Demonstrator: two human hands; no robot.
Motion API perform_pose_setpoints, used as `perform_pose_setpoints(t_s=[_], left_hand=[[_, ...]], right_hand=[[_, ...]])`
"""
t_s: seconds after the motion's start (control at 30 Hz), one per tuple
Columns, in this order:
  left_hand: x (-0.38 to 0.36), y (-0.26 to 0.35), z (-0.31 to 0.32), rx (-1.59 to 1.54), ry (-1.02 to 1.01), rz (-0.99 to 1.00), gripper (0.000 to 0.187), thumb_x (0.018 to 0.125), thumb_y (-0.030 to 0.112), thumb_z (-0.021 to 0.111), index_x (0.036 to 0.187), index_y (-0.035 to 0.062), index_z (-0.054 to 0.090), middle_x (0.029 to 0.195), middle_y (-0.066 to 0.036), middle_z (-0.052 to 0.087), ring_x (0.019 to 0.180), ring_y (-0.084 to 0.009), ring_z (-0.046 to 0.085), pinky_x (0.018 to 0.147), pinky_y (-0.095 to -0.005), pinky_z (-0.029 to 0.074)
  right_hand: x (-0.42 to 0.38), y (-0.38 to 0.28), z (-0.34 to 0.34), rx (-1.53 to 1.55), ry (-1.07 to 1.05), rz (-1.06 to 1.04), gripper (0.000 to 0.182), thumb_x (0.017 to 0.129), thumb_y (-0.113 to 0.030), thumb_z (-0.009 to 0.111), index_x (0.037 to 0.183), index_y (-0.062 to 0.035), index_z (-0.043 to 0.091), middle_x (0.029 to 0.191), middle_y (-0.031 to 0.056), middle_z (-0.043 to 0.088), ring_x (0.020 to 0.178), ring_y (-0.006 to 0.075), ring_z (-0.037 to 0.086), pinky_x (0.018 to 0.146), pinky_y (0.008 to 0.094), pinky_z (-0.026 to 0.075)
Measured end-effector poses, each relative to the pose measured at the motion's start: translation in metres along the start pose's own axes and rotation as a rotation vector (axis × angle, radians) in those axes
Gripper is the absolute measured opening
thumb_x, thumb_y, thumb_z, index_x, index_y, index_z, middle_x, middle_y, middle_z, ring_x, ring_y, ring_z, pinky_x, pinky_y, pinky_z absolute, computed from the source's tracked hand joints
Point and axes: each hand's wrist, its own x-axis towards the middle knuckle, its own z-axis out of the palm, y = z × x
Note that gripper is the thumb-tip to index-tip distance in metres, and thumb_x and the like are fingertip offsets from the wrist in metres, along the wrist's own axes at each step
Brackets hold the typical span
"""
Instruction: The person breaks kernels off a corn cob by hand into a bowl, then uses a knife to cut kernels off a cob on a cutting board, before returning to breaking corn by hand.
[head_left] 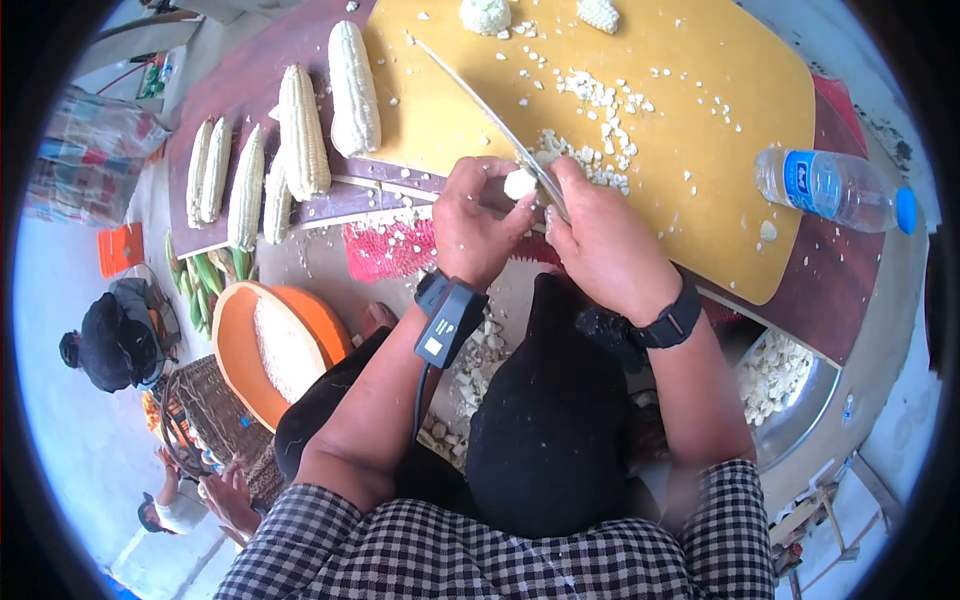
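- By the near edge of the worktop (pixel 840 290), right in the middle, the left hand (pixel 475 225) pinches a small white piece of corn (pixel 520 184) with its thumb and fingers.
- The right hand (pixel 610 245) is curled round a knife (pixel 500 121). The blade slants between the two hands, and its tip points far and left.
- To do this bit well, I think the left hand should hold the piece tight but keep its fingers off the sharp edge.
- Small, slow pushes look best to me. A big push might slip and nick the left thumb.
- It would help to hold the piece farther in over the yellow board (pixel 720 250), so the bits drop there.
- The piece sits at the tips of the left hand, just left of the blade, with the right hand near on its right. I can't tell if the blade touches it.
- Loose corn bits (pixel 605 110) lie on the far side of both hands. Whole cobs (pixel 303 130) lie to the left, well apart from the hands.
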Motion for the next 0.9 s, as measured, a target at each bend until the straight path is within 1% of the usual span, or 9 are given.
perform_pose_setpoints(t_s=[0.1,0.2,0.33,0.43,0.53,0.63,0.7,0.8,0.9], left_hand=[[0.002,-0.003,-0.002,-0.078,-0.022,-0.033,0.023,0.074,0.002,0.07,0.094,-0.0001,0.058,0.082,-0.005,0.06,0.069,-0.0101,0.06,0.061,-0.0241,0.051],[0.003,-0.005,-0.004,-0.339,-0.047,-0.144,0.025,0.077,0.002,0.068,0.099,-0.0006,0.057,0.084,-0.005,0.062,0.069,-0.0097,0.06,0.06,-0.0229,0.05],[0.001,-0.001,-0.011,-0.464,-0.059,-0.222,0.026,0.081,-0.001,0.061,0.106,-0.0019,0.055,0.087,-0.006,0.064,0.072,-0.0091,0.06,0.058,-0.0216,0.049],[0.002,0.002,-0.015,-0.557,-0.054,-0.224,0.027,0.083,-0.002,0.057,0.109,-0.0023,0.054,0.09,-0.007,0.064,0.075,-0.0091,0.06,0.057,-0.021,0.047],[0.002,0.0,-0.017,-0.585,-0.053,-0.201,0.026,0.086,0.001,0.053,0.111,-0.0019,0.053,0.092,-0.008,0.063,0.077,-0.0112,0.06,0.061,-0.0221,0.047],[-0.001,-0.003,-0.021,-0.627,-0.07,-0.259,0.024,0.089,0.007,0.052,0.112,-0.0012,0.054,0.092,-0.009,0.063,0.077,-0.0151,0.059,0.067,-0.025,0.048],[-0.004,-0.001,-0.022,-0.722,-0.07,-0.292,0.023,0.09,0.009,0.051,0.111,-0.0007,0.054,0.09,-0.009,0.062,0.075,-0.0156,0.059,0.067,-0.0254,0.048],[-0.008,0.001,-0.03,-0.73,-0.079,-0.341,0.021,0.091,0.01,0.05,0.11,0.0,0.054,0.088,-0.008,0.061,0.074,-0.0163,0.058,0.067,-0.0259,0.047],[-0.014,0.005,-0.038,-0.753,-0.069,-0.354,0.02,0.091,0.012,0.051,0.108,0.0012,0.055,0.089,-0.008,0.061,0.074,-0.0164,0.058,0.067,-0.027,0.047]], right_hand=[[-0.004,0.008,0.005,0.099,0.116,-0.025,0.029,0.082,-0.004,0.053,0.108,0.0043,0.042,0.075,0.0271,0.057,0.072,0.0436,0.058,0.062,0.0468,0.047],[-0.009,0.022,0.009,0.212,0.211,-0.063,0.041,0.083,-0.005,0.053,0.121,0.0025,0.038,0.075,0.021,0.059,0.064,0.034,0.06,0.06,0.0409,0.048],[-0.021,0.012,-0.002,0.713,0.148,0.187,0.047,0.088,-0.004,0.05,0.132,-0.0011,0.033,0.071,0.0059,0.053,0.053,0.0123,0.05,0.048,0.028,0.043],[-0.027,0.0,-0.009,0.963,0.163,0.253,0.045,0.092,-0.003,0.044,0.135,-0.0036,0.032,0.067,-0.0018,0.046,0.05,0.0026,0.041,0.041,0.0189,0.036],[-0.033,-0.002,-0.01,0.92,0.18,0.263,0.046,0.092,-0.003,0.045,0.136,-0.0032,0.031,0.066,-0.0021,0.044,0.048,0.0018,0.038,0.04,0.0183,0.033],[-0.045,0.002,-0.019,0.935,0.114,0.316,0.046,0.09,-0.004,0.047,0.134,-0.0009,0.033,0.075,0.004,0.053,0.057,0.0092,0.05,0.05,0.0245,0.044],[-0.052,0.012,-0.024,0.502,0.252,0.258,0.047,0.088,-0.004,0.05,0.132,0.0006,0.036,0.087,0.0099,0.058,0.071,0.0161,0.056,0.065,0.0297,0.047],[-0.061,0.019,-0.029,0.175,0.42,0.264,0.048,0.082,-0.004,0.054,0.128,0.0013,0.04,0.109,0.0212,0.058,0.099,0.0291,0.058,0.089,0.0363,0.043],[-0.071,0.02,-0.046,0.006,0.485,0.252,0.05,0.08,-0.001,0.052,0.129,-0.0003,0.039,0.111,0.0249,0.056,0.102,0.0356,0.058,0.089,0.0386,0.044]])
